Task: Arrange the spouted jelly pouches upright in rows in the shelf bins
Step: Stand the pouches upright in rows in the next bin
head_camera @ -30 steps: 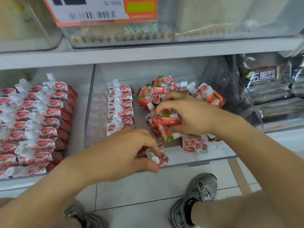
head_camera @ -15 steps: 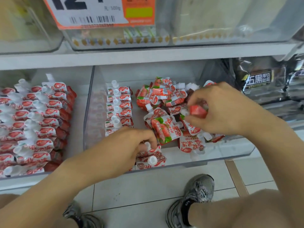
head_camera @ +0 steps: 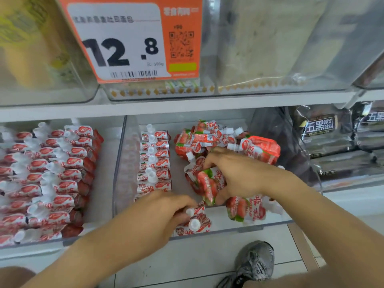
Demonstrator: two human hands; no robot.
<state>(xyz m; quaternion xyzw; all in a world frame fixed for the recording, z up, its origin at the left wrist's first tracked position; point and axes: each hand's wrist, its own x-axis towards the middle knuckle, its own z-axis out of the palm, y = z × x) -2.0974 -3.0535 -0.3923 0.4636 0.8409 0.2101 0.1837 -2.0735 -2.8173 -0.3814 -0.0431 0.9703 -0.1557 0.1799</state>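
Red-and-white spouted jelly pouches fill two clear shelf bins. The middle bin [head_camera: 121, 163] holds one upright row of pouches [head_camera: 154, 161] along its left side and a loose heap [head_camera: 220, 138] at its right. My left hand [head_camera: 164, 213] grips the front pouches of that row [head_camera: 195, 223] near the bin's front wall. My right hand [head_camera: 236, 175] has its fingers curled round a strawberry-printed pouch [head_camera: 207, 183] in the heap. Another pouch [head_camera: 245, 208] lies flat below my right wrist.
The left bin [head_camera: 104, 204] is packed with neat rows of pouches [head_camera: 45, 175]. Dark packaged goods [head_camera: 332, 142] fill the bin at right. An orange price tag [head_camera: 133, 40] hangs on the upper shelf. A shoe [head_camera: 255, 262] stands on the tiled floor below.
My right hand has dropped from the heap's upper right down to its front and now grips a strawberry pouch. The left hand stays on the front pouches. The view tilted up.
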